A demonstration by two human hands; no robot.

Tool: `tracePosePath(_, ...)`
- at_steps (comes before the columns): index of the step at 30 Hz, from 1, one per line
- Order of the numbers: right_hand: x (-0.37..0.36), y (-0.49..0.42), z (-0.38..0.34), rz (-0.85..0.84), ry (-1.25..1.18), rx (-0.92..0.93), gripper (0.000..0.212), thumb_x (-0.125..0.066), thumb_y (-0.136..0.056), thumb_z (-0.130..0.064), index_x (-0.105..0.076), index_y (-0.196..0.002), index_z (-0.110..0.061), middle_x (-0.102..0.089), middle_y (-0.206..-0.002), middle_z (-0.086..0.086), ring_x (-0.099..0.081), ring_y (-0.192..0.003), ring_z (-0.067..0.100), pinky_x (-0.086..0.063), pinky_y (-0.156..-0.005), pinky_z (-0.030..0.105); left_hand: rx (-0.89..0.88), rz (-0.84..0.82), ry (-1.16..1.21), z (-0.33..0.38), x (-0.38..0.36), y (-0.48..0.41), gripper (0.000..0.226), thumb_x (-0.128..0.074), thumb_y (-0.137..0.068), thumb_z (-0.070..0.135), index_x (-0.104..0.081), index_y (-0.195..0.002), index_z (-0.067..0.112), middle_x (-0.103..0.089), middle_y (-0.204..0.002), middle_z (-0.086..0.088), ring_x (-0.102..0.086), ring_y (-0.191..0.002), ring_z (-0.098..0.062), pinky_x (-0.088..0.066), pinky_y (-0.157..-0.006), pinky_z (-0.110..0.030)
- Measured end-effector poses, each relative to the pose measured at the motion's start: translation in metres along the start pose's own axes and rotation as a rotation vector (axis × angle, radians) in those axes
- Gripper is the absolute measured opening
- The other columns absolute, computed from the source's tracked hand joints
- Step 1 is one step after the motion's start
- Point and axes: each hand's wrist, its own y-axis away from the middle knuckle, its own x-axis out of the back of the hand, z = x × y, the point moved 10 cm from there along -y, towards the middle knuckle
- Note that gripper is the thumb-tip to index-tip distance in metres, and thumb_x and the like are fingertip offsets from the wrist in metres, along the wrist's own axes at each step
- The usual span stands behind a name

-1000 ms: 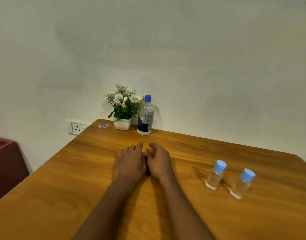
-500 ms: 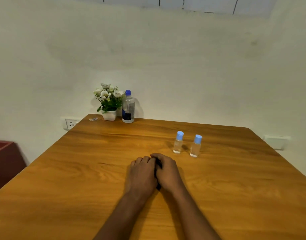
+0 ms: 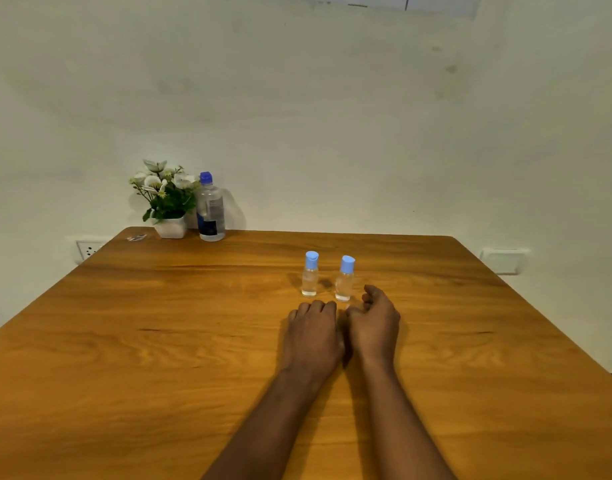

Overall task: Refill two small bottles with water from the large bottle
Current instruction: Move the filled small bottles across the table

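The job appears to be at its very start: nothing is uncapped and nothing is poured. The left small bottle (image 3: pixel 310 278) and the right small bottle (image 3: pixel 344 282) stand upright in the middle of the worktop (image 3: pixel 159 323), close together but not touching, each with its pale blue cap on. How much water they hold is not clear. The large bottle (image 3: pixel 211 211) stands capped at the far left corner, just beside a flower pot (image 3: pixel 170 227) and well apart from both hands.

The left hand (image 3: pixel 313 336) lies palm down on the worktop, fingers loosely bent, holding nothing. The right hand (image 3: pixel 374 323) sits just beside it, fingers loosely curled and empty, its fingertips near the foot of the right small bottle without seeming to touch it.

The next move is probably to take that bottle and twist off its cap. It looks narrow and light, so a steady hold low on the body should keep it from tipping.
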Motion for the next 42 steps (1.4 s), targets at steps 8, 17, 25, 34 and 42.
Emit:
tracePosePath(8, -0.024, -0.026, -0.006, -0.083, 0.095, 0.081, 0.052, -0.070, -0.083, -0.026, -0.056, -0.131, -0.014, -0.069, -0.116, 0.008, -0.064, -0.106, 0.027, -0.053, -0.085, 0.039, -0.006, 0.049, -0.037, 0.001, -0.009, -0.021, 0.018, -0.045, -0.087, 0.022, -0.056, -0.100, 0.021, -0.061, -0.103, 0.001, -0.052, -0.097, -0.021, -0.038, -0.084, -0.032)
tracePosePath(17, -0.031, -0.025, -0.011, -0.125, 0.209, 0.133, 0.025, -0.066, -0.085, -0.025, -0.066, -0.110, -0.019, -0.073, -0.102, 0.003, -0.066, -0.096, 0.025, -0.052, -0.086, 0.042, 0.001, 0.050, -0.079, 0.001, -0.012, -0.016, 0.015, -0.045, -0.089, 0.021, -0.055, -0.099, 0.021, -0.062, -0.101, 0.001, -0.052, -0.093, -0.019, -0.040, -0.083, -0.032)
tracePosePath(25, -0.014, -0.012, -0.006, -0.181, 0.097, 0.127, 0.016, -0.068, -0.077, -0.017, -0.067, -0.092, -0.020, -0.071, -0.090, -0.004, -0.066, -0.084, 0.017, -0.055, -0.074, 0.038, 0.003, 0.046, -0.102, 0.008, -0.005, 0.000, 0.020, -0.042, -0.091, 0.027, -0.055, -0.105, 0.022, -0.061, -0.104, 0.002, -0.051, -0.096, -0.018, -0.039, -0.084, -0.032)
tracePosePath(34, 0.054, -0.013, 0.021, -0.223, 0.072, 0.142, 0.034, -0.074, -0.080, -0.017, -0.067, -0.113, -0.017, -0.071, -0.102, -0.004, -0.063, -0.087, 0.007, -0.049, -0.074, 0.022, -0.035, 0.005, -0.100, 0.042, -0.017, 0.017, 0.037, -0.042, -0.092, 0.032, -0.048, -0.128, 0.022, -0.057, -0.121, 0.001, -0.049, -0.110, -0.020, -0.039, -0.094, -0.036)
tracePosePath(42, 0.101, -0.052, 0.051, -0.075, 0.047, 0.084, 0.025, -0.072, -0.082, -0.017, -0.067, -0.106, -0.021, -0.067, -0.089, -0.011, -0.062, -0.078, 0.003, -0.043, -0.063, 0.016, -0.129, -0.014, -0.080, 0.111, -0.051, -0.009, 0.034, -0.038, -0.094, 0.040, -0.050, -0.121, 0.024, -0.058, -0.119, 0.001, -0.051, -0.109, -0.020, -0.038, -0.092, -0.037)
